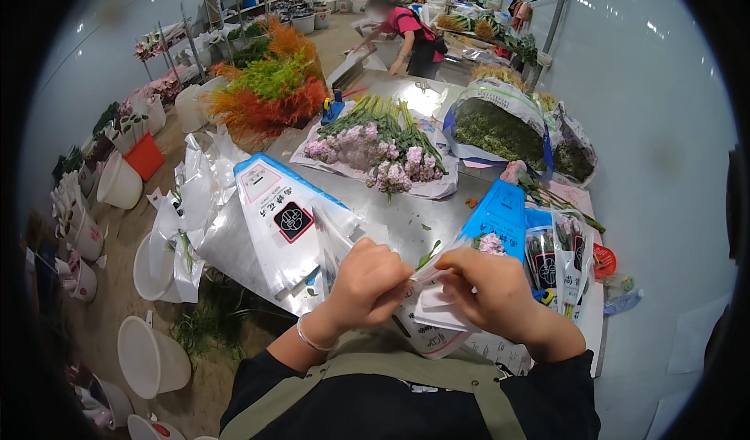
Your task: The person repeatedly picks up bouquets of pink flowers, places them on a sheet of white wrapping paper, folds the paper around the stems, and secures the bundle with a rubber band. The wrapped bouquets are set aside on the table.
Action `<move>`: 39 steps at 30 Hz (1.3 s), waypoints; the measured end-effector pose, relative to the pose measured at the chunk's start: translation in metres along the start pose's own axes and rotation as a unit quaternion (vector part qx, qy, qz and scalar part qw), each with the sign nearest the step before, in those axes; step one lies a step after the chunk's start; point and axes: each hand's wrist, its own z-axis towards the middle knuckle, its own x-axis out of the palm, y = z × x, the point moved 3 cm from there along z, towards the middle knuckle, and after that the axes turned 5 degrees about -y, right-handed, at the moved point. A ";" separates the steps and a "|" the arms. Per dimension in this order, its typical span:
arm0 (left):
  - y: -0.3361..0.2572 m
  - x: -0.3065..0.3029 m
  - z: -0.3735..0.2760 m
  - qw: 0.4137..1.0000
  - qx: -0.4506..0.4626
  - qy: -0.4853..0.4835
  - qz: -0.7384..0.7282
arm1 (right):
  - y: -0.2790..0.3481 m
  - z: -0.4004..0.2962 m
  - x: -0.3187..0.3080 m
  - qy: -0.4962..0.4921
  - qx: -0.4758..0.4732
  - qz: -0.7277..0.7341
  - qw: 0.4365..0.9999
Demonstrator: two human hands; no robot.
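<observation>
My left hand [372, 279], with a bracelet at the wrist, is closed on the gathered edge of a white printed flower sleeve [436, 343] near my apron. Thumb and fingers of my right hand [495, 290] pinch the same sleeve from the other side. Just beyond my hands a green leaf [429, 255] and a pale pink flower head [492, 244] show; my right hand hides how they join the sleeve. A stack of white and blue sleeves [281, 223] lies to the left, and blue sleeves [498, 214] lie to the right.
Pink stock flowers [389, 173] lie on paper across the metal table [375, 211]. Wrapped bunches [565, 264] sit at right, below paper-wrapped greenery [498, 129]. Orange and green foliage [272, 82] stands at left. White buckets [153, 358] line the floor. A co-worker [410, 32] bends over the far end.
</observation>
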 end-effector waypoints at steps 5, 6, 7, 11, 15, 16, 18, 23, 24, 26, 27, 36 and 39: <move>-0.006 0.003 0.004 0.997 0.045 -0.019 0.056 | -0.006 -0.003 0.009 -0.016 -0.068 -0.098 0.993; -0.006 0.002 0.004 0.997 0.041 -0.016 0.063 | -0.006 -0.003 0.010 -0.015 -0.081 -0.117 0.990; -0.005 0.002 0.003 0.997 0.037 -0.014 0.069 | -0.006 -0.002 0.011 -0.014 -0.094 -0.137 0.986; -0.002 0.001 0.005 0.997 0.016 -0.011 0.071 | -0.003 -0.001 0.013 -0.107 -0.190 -0.206 0.954; 0.000 0.004 0.005 0.997 0.001 -0.001 0.077 | -0.008 -0.007 0.018 -0.155 -0.213 -0.234 0.936; 0.001 0.005 0.005 0.997 0.000 -0.001 0.076 | -0.010 -0.009 0.020 -0.148 -0.206 -0.234 0.938; 0.002 0.008 0.005 0.997 -0.002 -0.004 0.073 | -0.013 -0.014 0.021 -0.149 -0.204 -0.250 0.935; 0.002 0.013 0.006 0.997 0.005 -0.007 0.078 | -0.017 -0.010 0.021 -0.067 -0.170 -0.214 0.960; 0.002 0.013 0.006 0.997 0.007 0.006 0.082 | -0.020 -0.008 0.022 -0.049 -0.148 -0.197 0.968; 0.001 0.014 0.006 0.995 0.010 0.030 0.090 | -0.025 -0.006 0.025 -0.012 -0.104 -0.162 0.981; 0.001 0.014 0.006 0.995 0.009 0.045 0.087 | -0.025 -0.007 0.025 0.014 -0.111 -0.164 0.980; 0.003 0.012 0.005 0.982 -0.062 0.101 -0.148 | -0.019 -0.007 0.024 -0.014 -0.245 -0.092 0.965; 0.003 0.012 0.005 0.971 -0.089 0.115 -0.192 | -0.020 -0.007 0.026 -0.048 -0.271 -0.073 0.959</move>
